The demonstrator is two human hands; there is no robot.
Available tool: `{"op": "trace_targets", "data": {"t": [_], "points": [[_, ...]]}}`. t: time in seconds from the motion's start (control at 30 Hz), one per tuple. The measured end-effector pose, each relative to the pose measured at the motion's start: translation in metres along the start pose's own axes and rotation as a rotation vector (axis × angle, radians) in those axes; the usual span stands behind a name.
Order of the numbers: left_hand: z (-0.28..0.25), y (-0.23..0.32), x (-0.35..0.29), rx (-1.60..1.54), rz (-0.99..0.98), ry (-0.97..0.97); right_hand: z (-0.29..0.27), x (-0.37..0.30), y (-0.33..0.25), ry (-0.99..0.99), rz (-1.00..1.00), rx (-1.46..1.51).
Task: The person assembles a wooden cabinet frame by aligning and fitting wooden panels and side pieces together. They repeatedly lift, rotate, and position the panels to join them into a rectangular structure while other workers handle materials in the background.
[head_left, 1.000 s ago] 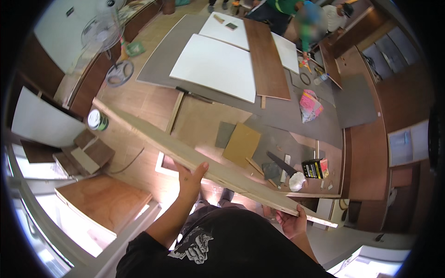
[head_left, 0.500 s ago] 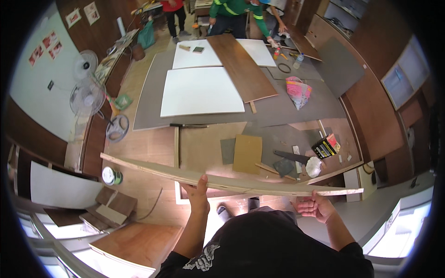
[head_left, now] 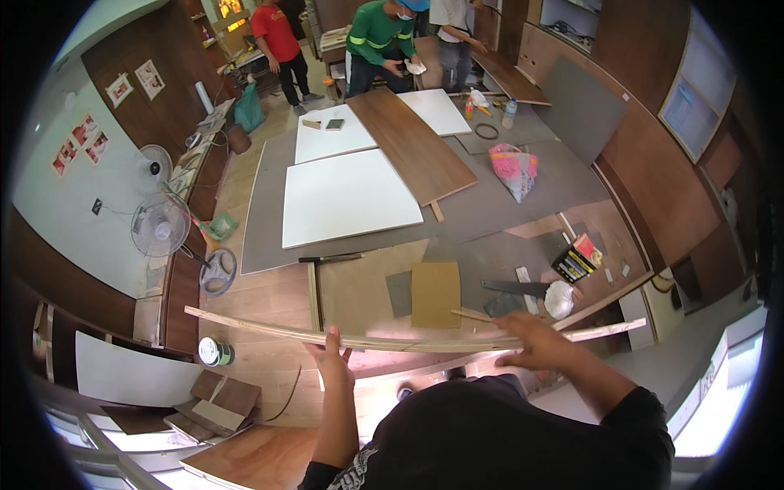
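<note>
A long wooden board (head_left: 408,343) with a pale plywood edge spans the space before me, seen nearly edge-on. My left hand (head_left: 331,361) is closed on it left of the middle, thumb on top. Further right, my right hand (head_left: 541,343) lies over the board from above with its fingers bent around the edge; the hand hides that part of it. Just beyond those fingertips is a thin wood stick (head_left: 475,316) on the worktable; whether they touch it I cannot tell. A brown sheet (head_left: 436,294) and a handsaw (head_left: 514,287) lie farther in.
A black tin box (head_left: 578,260) and a white crumpled bundle (head_left: 559,300) sit at the worktable's right. White panels (head_left: 353,200), a brown plank (head_left: 412,147) and a pink bag (head_left: 516,170) lie beyond. Left are fans (head_left: 161,227) and a can (head_left: 216,351). Several people stand at the back.
My right hand has gone from beneath the board's right part to over its top, farther left. The board's left end sits lower in view. The person in green has straightened up.
</note>
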State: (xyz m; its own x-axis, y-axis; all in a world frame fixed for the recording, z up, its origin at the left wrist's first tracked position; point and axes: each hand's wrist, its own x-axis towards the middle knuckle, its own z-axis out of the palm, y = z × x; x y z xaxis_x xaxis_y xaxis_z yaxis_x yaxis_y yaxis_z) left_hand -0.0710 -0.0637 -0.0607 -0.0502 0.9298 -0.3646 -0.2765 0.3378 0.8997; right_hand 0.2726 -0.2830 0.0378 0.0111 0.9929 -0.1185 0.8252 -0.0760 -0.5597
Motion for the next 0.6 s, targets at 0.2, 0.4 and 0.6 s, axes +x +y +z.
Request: {"op": "trace_targets", "data": {"t": [0.2,0.4,0.6], "points": [[0.010,-0.007,0.030,0.040,-0.005,0.122,-0.003,0.050,0.018,-0.452,0.220,-0.172],[0.013,-0.008,0.044,0.085,-0.002,0.140,-0.006,0.069,0.035,-0.444,0.069,-0.156],[0.009,-0.009,0.046,0.111,-0.004,0.136,-0.005,0.063,0.040,-0.329,-0.016,-0.089]]}}
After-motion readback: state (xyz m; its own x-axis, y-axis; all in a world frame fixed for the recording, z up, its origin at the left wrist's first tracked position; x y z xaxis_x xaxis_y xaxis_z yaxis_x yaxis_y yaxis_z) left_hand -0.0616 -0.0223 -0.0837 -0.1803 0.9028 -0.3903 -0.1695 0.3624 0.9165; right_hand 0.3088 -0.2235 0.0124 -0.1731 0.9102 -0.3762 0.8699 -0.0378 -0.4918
